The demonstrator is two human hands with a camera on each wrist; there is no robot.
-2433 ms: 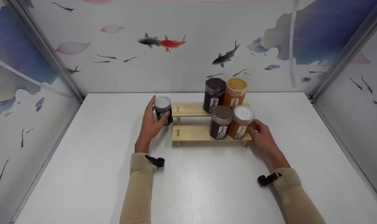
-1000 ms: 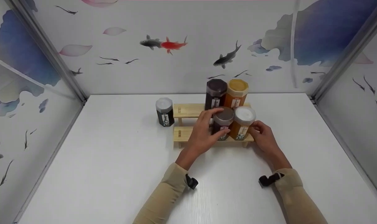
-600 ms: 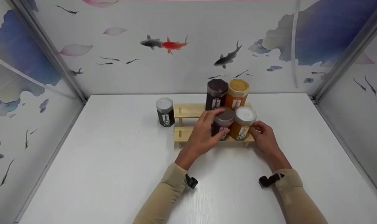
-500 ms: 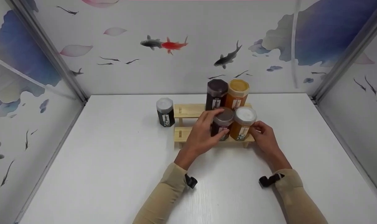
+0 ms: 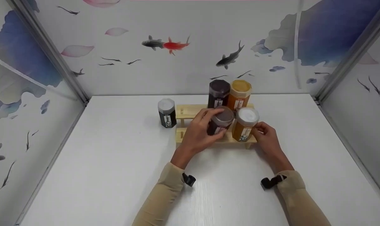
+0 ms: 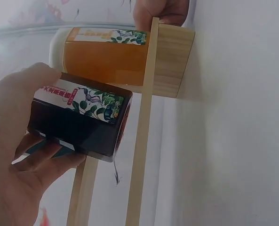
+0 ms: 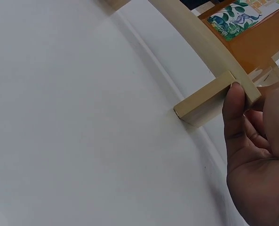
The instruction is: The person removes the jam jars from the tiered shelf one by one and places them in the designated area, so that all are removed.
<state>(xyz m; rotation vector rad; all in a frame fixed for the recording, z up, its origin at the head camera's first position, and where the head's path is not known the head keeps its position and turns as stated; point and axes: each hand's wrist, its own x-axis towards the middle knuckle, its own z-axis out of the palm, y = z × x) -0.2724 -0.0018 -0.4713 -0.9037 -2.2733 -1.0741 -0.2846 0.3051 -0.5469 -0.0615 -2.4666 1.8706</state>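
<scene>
So our left hand [image 5: 198, 135] grips the dark grey-lidded jar [image 5: 219, 121], lifted tilted off the two-step wooden rack [image 5: 190, 111]; our right hand [image 5: 266, 139] pinches the rack's end; three jars remain there.

A white table [image 5: 114, 163] is seen carrying a two-step wooden rack [image 5: 190, 110] and, just left of it, a dark jar with a pale lid [image 5: 166, 112]. An orange jar with a white lid [image 5: 243, 124] is stood on the rack's lower step; two more jars are stood on the upper step.
</scene>
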